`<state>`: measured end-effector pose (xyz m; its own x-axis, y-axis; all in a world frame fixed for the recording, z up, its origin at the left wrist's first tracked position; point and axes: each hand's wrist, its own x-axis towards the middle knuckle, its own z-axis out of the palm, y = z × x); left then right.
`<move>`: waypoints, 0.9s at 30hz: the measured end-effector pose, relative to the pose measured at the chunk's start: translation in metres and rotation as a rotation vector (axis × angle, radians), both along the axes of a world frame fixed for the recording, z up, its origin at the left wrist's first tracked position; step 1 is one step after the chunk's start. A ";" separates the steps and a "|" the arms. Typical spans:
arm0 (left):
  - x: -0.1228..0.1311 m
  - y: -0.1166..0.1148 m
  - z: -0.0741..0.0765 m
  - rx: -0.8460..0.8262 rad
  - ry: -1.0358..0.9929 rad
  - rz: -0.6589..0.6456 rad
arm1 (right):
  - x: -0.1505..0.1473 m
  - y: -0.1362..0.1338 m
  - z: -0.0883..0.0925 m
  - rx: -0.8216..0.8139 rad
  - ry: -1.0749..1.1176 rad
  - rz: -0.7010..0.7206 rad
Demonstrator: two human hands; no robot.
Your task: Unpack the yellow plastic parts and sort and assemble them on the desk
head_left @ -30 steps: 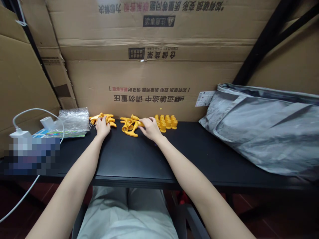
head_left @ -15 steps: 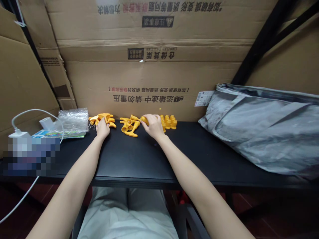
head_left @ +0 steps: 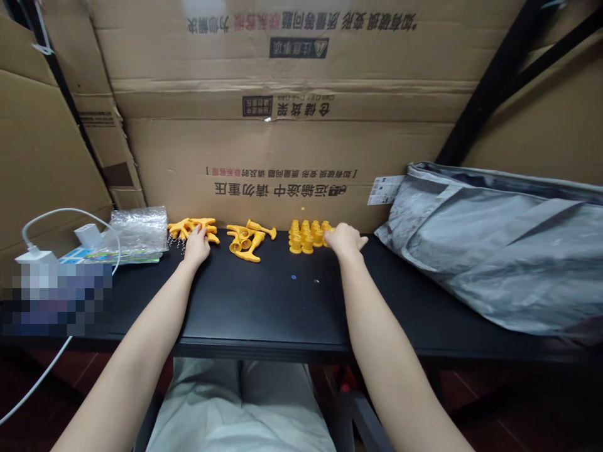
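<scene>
My left hand (head_left: pixel 196 247) is at a pile of yellow-handled corkscrews (head_left: pixel 181 227) whose metal spirals stick out toward the table front. Its fingers are closed around one handle, partly hidden by the hand. Farther right, my right hand (head_left: pixel 346 240) is at the right end of several rows of yellow bell-shaped caps (head_left: pixel 306 240), standing upright. Thumb and fingers pinch a cap at that end, mostly covered by the hand. Between both hands lies a group of T-handled corkscrews with bell-shaped bodies (head_left: pixel 247 242), on their sides, some open ends facing me.
Bubble wrap (head_left: pixel 139 229) lies on flat printed packets at the left, near a white charger (head_left: pixel 38 267) with a cable. A grey bag (head_left: pixel 499 251) takes up the table's right side. Cardboard (head_left: pixel 282 147) stands behind. A small blue dot (head_left: pixel 293 277) lies on the black table (head_left: pixel 254 307).
My right hand has let go of a T-handled corkscrew, which lies in the middle group, and has moved right to the caps' far end. The left hand stays at its pile.
</scene>
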<state>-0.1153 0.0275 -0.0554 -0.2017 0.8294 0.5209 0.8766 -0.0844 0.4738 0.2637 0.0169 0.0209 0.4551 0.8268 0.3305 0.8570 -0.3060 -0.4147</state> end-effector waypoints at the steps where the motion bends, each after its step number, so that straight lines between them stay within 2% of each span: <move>1: 0.000 0.000 0.000 -0.009 0.001 0.010 | 0.001 0.001 -0.002 -0.066 0.011 -0.010; 8: 0.003 -0.006 0.000 -0.075 0.073 0.090 | -0.006 0.003 -0.010 -0.216 0.024 0.003; 12: 0.009 -0.012 0.005 -0.093 0.104 0.164 | -0.008 0.003 -0.012 -0.230 0.015 0.010; 15: 0.012 -0.015 0.010 -0.050 0.129 0.167 | -0.007 0.005 -0.013 -0.214 -0.010 0.025; 18: 0.017 -0.017 0.015 0.028 0.163 0.113 | -0.006 0.007 -0.014 -0.201 -0.033 0.029; 22: 0.029 -0.020 0.019 0.120 0.216 -0.030 | -0.006 0.008 -0.014 -0.206 -0.042 0.022; 27: 0.048 -0.023 0.016 0.088 0.276 -0.200 | -0.008 0.009 -0.018 -0.172 -0.032 0.045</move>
<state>-0.0677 0.0041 -0.0395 0.1181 0.7880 0.6042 0.9327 -0.2969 0.2049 0.2556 0.0263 0.0026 0.4079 0.8918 0.1958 0.8832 -0.3311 -0.3320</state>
